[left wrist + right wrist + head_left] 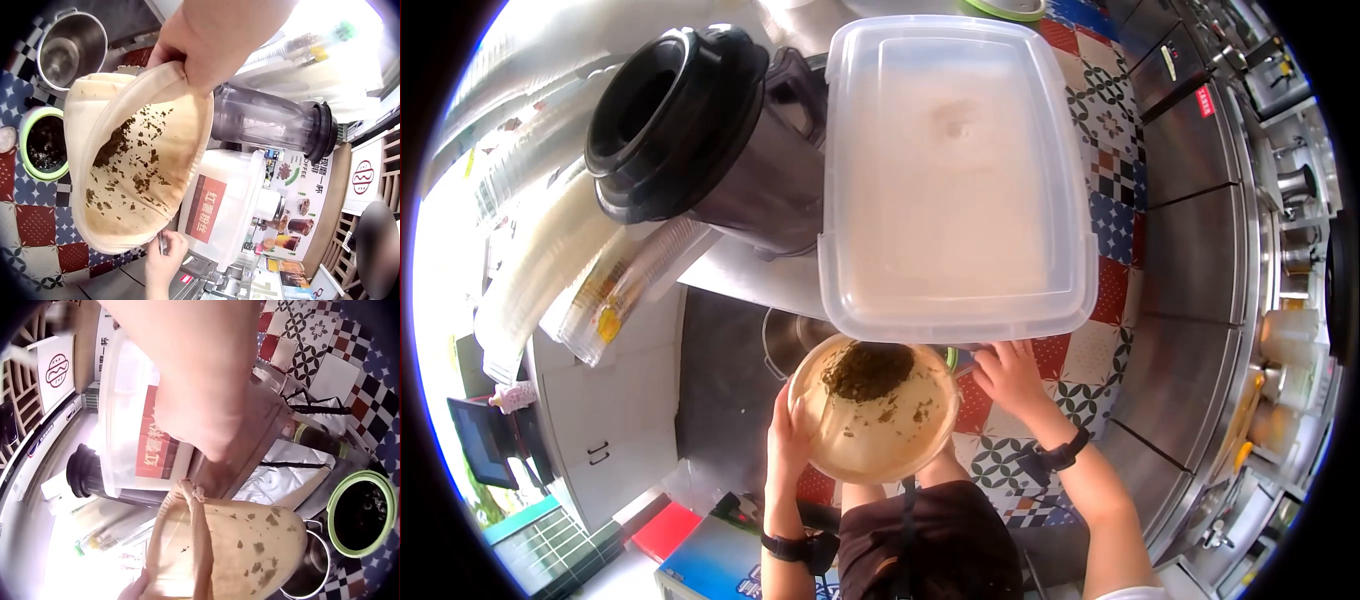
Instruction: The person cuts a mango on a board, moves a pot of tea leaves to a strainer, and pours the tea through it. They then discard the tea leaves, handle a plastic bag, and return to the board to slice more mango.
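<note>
A cream cloth strainer bag (880, 440) with a round, stiff rim hangs in front of the person, its mouth up. Wet dark tea leaves (865, 372) lie heaped inside at the far side, with loose bits over the cloth. The left hand (792, 432) grips the rim on its left side. Across from it, the right hand (1010, 380) is at the opposite side of the rim. In the left wrist view its curled fingers pinch a thin dark handle-like piece (162, 242) beside the rim. The right fingertips are largely hidden in the right wrist view.
A lidded clear plastic box (960, 220) stands on the counter just beyond the bag, beside a dark blender jug (750, 190). Stacked plastic cups (640, 275) lie at left. Below are a steel pot (94, 44) and a green-rimmed bucket (25, 134) with dark contents.
</note>
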`<state>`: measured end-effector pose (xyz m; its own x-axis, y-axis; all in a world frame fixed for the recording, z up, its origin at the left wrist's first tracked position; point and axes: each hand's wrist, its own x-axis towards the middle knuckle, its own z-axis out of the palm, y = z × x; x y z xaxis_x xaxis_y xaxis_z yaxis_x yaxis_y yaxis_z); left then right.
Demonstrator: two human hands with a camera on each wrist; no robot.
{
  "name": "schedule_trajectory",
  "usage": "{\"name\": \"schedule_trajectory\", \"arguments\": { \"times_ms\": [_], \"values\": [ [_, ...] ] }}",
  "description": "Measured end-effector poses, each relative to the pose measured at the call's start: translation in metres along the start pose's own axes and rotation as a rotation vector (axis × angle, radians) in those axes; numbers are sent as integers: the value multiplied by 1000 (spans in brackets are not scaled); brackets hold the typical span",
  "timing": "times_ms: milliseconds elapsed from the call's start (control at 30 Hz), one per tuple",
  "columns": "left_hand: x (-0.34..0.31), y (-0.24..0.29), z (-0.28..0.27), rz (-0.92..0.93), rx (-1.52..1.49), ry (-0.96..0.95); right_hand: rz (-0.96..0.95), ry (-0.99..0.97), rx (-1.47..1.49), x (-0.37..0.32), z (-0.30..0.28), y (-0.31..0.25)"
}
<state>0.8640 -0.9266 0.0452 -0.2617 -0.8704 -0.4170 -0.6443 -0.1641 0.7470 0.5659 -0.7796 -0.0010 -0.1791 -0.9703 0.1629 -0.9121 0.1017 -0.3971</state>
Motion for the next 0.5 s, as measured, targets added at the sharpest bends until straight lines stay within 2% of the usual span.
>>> {"name": "schedule_trajectory", "arguments": {
  "times_ms": [67, 100, 133, 200, 233, 267, 333, 367, 400, 500],
  "values": [
    [-1, 0, -3, -78, 55, -36, -31, -16, 38, -2, 7, 2],
    [-2, 3, -7, -121, 88, -54, -118, 22, 35, -2, 4, 2],
    [-3, 5, -9, -164, 117, -72, -93, 6, 29, -7, 2, 1],
    [-6, 5, -13, -127, 18, -105, -49, -36, 18, -30, -1, -10],
    [-8, 3, -14, -107, -33, -119, 8, -25, 54, -36, -4, -15],
    [-8, -5, -12, -5, -82, -101, 63, -10, 88, -39, -6, -20],
    [-10, -7, -16, 25, -112, -157, 166, 6, 114, -47, -3, -26],
    [-13, -24, -16, 50, -100, -140, 215, 3, 107, -55, 5, -28],
    [-17, -16, -24, 16, -99, -131, 265, -6, 101, -64, 14, -30],
    [-29, -56, -49, -13, -57, -60, 396, -1, 83, -86, 52, -36]
  ]
}}
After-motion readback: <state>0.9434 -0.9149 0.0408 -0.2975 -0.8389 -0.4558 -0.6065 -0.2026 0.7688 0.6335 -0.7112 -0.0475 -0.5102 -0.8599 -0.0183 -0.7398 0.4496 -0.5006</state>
